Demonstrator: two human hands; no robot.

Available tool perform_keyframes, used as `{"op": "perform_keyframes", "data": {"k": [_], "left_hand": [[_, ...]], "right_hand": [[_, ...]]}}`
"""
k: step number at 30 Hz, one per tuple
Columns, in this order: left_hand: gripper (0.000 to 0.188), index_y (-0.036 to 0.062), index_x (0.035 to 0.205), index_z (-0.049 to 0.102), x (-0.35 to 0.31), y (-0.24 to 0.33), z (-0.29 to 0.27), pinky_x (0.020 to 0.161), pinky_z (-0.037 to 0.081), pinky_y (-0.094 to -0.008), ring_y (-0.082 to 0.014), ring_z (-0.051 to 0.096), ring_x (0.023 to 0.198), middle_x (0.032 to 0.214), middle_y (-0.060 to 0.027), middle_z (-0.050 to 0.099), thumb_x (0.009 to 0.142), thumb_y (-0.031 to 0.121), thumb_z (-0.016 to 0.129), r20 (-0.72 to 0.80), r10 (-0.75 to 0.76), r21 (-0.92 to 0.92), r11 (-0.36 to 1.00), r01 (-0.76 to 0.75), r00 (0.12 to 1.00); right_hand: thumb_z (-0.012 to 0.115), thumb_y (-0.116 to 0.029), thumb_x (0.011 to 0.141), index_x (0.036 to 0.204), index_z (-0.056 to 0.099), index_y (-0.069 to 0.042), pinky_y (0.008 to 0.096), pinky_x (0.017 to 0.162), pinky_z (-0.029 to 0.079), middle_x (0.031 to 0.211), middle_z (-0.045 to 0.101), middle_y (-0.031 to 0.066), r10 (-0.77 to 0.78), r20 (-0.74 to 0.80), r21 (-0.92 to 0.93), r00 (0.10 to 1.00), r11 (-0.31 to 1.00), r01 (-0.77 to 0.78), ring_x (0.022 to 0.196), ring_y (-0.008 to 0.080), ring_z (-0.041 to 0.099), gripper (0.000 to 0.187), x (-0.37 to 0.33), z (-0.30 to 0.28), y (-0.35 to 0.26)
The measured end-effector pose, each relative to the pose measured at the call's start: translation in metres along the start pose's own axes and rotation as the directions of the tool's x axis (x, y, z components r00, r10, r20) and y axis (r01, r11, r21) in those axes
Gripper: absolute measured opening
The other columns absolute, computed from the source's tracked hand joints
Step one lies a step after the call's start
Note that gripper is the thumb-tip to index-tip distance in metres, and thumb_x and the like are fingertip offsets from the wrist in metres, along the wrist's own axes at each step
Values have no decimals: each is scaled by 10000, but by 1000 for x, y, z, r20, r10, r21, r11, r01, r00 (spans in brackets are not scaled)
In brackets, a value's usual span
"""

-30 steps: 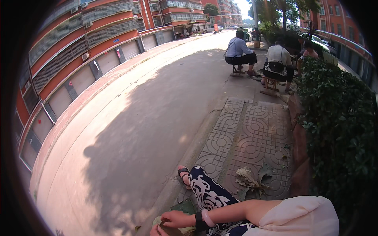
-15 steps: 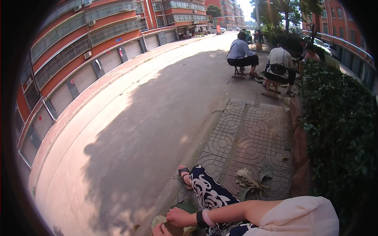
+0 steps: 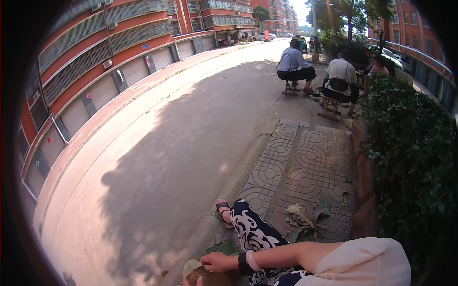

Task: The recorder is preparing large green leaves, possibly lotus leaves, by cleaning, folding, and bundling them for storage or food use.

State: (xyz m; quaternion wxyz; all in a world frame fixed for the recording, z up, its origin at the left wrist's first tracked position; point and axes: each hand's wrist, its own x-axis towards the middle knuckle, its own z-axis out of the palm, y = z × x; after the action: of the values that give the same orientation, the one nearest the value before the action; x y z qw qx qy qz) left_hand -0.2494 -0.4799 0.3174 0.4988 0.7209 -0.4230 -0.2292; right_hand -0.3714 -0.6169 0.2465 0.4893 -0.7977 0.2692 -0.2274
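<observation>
At the lower edge, my right hand [image 3: 218,262] is closed, its fingertips pinching the upper edge of a brown, leaf-like piece [image 3: 212,277]. Only some fingers of my left hand [image 3: 199,281] show; they grip the same piece from below, and the rest is cut off by the frame. I cannot tell the exact kind of the brown piece. Beside it lies a pale green leaf [image 3: 192,266], partly covered. A dark green leaf [image 3: 224,247] lies just beyond my right hand. A black band and a pink bangle circle my right wrist.
Wilted leaves [image 3: 305,220] lie on the patterned paving [image 3: 315,162] beyond my right forearm. A dense hedge [image 3: 410,152] borders the right side. Ahead, people sit on low stools, one in a light blue shirt [image 3: 292,59]. A road [image 3: 191,128] runs along the left.
The brown piece between my hands now shows more of its surface. My left hand has shifted down, nearer the lower edge. My right hand stays almost in place.
</observation>
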Motion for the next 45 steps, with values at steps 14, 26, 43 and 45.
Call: {"op": "perform_keyframes", "data": {"k": [14, 26, 43, 45], "left_hand": [[579, -6, 1069, 657, 0, -7, 3, 854, 472, -447, -402, 627, 944, 983, -240, 672, 772, 487, 716, -48, -139, 442, 885, 146, 989], [303, -7, 1082, 654, -1, -10, 5, 878, 460, -359, -306, 632, 958, 1039, -167, 683, 866, 203, 623, -51, -151, 136, 978, 157, 987], [331, -8, 1098, 656, -6, 15, 11, 857, 496, -343, -272, 657, 956, 1050, -148, 693, 846, 205, 685, -19, -88, 16, 996, 88, 996], [318, -6, 1103, 654, -6, 26, 11, 869, 492, -342, -268, 651, 974, 1062, -146, 689, 846, 179, 682, -9, -127, 51, 991, 128, 992]], "right_hand": [[556, -221, 798, 935, 596, -19, 425, 674, 481, 787, 639, 183, -93, 48, -35, 994, 995, 95, 764, 353, 633, 247, 1, 5, -4], [580, -206, 793, 922, 605, -32, 444, 712, 479, 825, 643, 189, -56, 68, 6, 996, 998, 55, 815, 382, 620, 219, 0, 9, -12], [553, -229, 829, 899, 613, -42, 474, 716, 486, 835, 638, 189, -74, 39, -197, 996, 977, 80, 821, 395, 618, 209, -6, 13, -19], [547, -221, 832, 897, 613, -40, 473, 714, 487, 836, 638, 189, -70, 33, -214, 997, 974, 75, 821, 393, 619, 203, -6, 13, -18]]}}
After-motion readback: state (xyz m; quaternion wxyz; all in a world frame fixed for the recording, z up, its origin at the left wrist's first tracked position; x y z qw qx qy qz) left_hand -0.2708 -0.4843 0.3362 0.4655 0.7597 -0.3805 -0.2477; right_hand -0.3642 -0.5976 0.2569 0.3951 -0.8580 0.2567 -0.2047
